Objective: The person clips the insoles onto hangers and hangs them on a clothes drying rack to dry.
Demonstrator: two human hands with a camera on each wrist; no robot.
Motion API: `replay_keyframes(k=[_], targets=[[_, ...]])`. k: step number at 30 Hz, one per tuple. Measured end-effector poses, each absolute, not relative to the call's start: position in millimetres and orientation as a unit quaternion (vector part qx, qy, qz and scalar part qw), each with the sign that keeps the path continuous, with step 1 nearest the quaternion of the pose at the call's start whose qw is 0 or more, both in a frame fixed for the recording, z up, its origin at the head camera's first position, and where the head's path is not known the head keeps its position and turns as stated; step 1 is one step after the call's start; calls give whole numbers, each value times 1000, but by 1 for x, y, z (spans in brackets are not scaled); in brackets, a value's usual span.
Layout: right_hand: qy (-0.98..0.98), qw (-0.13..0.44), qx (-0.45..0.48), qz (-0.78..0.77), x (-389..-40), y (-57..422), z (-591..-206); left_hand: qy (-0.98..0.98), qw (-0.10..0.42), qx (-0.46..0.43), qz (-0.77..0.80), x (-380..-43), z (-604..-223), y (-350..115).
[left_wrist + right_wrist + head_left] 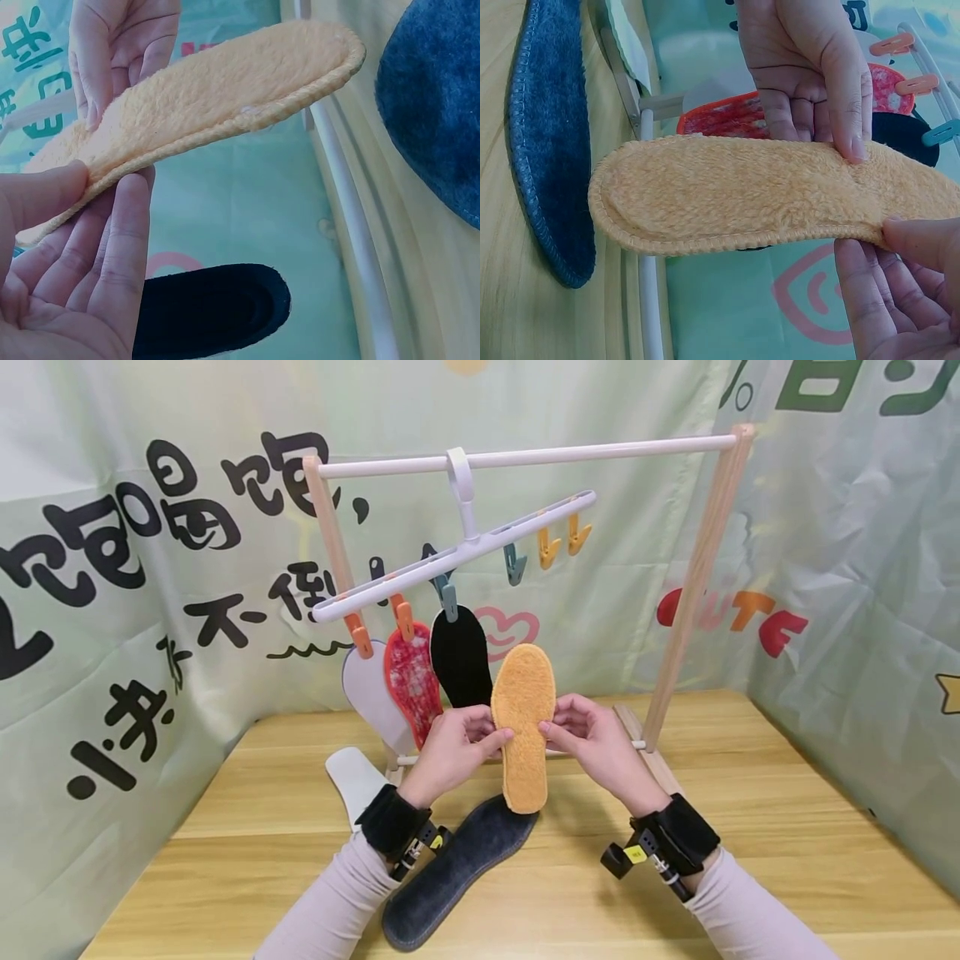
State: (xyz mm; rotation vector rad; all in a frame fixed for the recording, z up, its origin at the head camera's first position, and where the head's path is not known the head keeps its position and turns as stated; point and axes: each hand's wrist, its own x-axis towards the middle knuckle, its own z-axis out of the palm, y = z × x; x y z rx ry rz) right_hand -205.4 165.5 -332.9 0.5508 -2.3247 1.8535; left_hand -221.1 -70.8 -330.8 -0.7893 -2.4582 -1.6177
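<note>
An orange-yellow fuzzy insole (pixel 525 727) is held upright in front of the rack. My left hand (pixel 459 745) pinches its left edge near the narrow middle, thumb on the fuzzy face and fingers behind. My right hand (pixel 600 745) grips the opposite edge the same way, also seen from close by in the right wrist view. Behind the left hand, a black insole (pixel 459 652), a red-and-white insole (pixel 412 668) and a pale insole (pixel 369 689) hang from clips. Below the held insole, a dark grey plush insole (pixel 457 877) lies on the table.
A white hanger (pixel 420 568) hooks over the rack's white bar (pixel 600 450) and tilts down to the left. On its right end are a teal clip (pixel 514 564) and yellow clips (pixel 549 548) holding nothing. A white insole (pixel 354 781) lies left. A wooden post (pixel 697 585) stands right.
</note>
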Motion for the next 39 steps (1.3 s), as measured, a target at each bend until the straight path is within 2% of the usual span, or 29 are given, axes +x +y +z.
replay_keyframes(k=[21,31,39], targets=[[-799,78,179,569,-217,168,-317,-791,62,-261,-549,-232,-331,-77],[-817,119,189,531,-229,169,-286,-789,66,-258,-553,-236,-324,-75],[-839,122,176,501,-235,172,-258,-788,58,-260,-555,-238,-320,-73]])
